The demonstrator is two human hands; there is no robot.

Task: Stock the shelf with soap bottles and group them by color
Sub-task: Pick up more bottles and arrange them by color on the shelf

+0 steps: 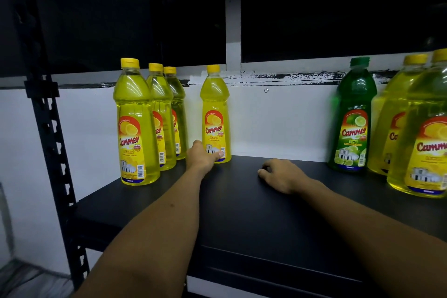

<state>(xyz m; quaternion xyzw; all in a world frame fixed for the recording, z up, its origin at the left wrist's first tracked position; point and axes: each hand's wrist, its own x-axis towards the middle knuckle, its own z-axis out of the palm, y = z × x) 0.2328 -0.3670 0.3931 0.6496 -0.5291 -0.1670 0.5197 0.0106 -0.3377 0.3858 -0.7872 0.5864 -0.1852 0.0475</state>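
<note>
I see three lemon bottles [154, 118] lined up at the shelf's [266, 213] left; my left hand [203, 157] grips the lone lemon bottle [216, 116] at its base, likely to slide it over to them; right hand [280, 174] rests slack on the shelf; lime bottle [352, 116] stands right, beside two larger yellow bottles [411, 123]

Dim overall: the upper half and the shelf [278, 213] sink into near black, while the white wall [278, 123] and the bottles [136, 123] catch light from the front, with thin glare streaks on their shoulders. Wide-angle distortion bends the post [48, 128] and swells the slightly soft right-edge bottles.
</note>
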